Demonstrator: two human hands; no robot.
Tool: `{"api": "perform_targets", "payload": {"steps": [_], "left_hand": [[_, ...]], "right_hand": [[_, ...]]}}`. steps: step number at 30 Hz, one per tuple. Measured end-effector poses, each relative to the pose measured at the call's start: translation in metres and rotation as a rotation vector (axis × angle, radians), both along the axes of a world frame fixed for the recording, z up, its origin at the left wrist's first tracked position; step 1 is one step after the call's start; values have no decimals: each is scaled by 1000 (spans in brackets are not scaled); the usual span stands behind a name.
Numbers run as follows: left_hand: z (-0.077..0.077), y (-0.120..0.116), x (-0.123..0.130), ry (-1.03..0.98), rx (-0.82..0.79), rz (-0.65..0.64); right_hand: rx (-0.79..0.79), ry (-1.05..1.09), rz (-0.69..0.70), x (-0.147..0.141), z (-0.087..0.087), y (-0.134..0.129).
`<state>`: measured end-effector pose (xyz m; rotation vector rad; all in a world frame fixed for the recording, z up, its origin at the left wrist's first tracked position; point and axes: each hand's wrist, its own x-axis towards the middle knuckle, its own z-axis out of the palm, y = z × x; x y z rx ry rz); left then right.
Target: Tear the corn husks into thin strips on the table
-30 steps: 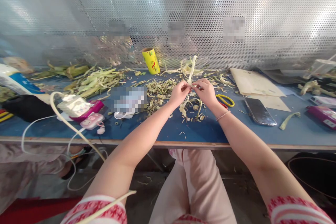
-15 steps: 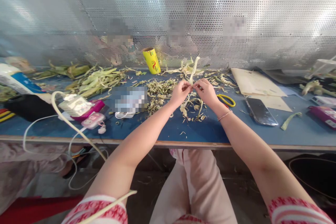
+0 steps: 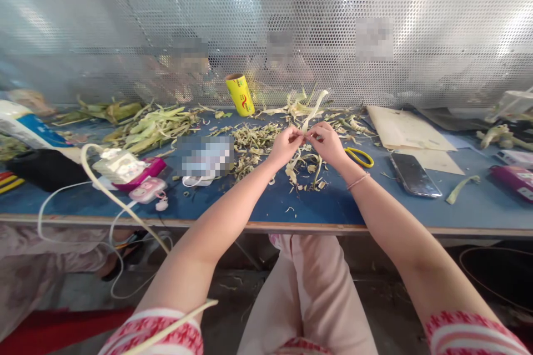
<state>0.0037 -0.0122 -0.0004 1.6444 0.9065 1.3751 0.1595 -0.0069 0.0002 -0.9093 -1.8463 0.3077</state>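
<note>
Pale strip [image 3: 315, 110] is held upright at its lower end — seemingly pinched between fingertips of left hand [image 3: 286, 147] and right hand [image 3: 328, 144], over blue table [image 3: 266, 208], near plant scraps [image 3: 254, 136]. Fine two-handed fingertip control seems called for — exact finger contact can't be told.

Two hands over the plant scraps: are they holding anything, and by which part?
The left hand and right hand pinch a pale plant strip at its lower end; its upper end is free.
</note>
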Motion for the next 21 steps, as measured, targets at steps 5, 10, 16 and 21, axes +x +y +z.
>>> {"api": "perform_targets", "payload": {"steps": [5, 10, 16, 21], "left_hand": [[0, 2, -1, 2, -23, 11], [-5, 6, -2, -73, -54, -8], [-8, 8, -1, -158, -80, -39], [-6, 7, -1, -180, -99, -34]], "right_hand": [[-43, 13, -36, -2, 2, -1], [-91, 69, -70, -3, 3, -3], [-81, 88, -28, -2, 2, -2], [-34, 45, -9, -1, 0, 0]]}}
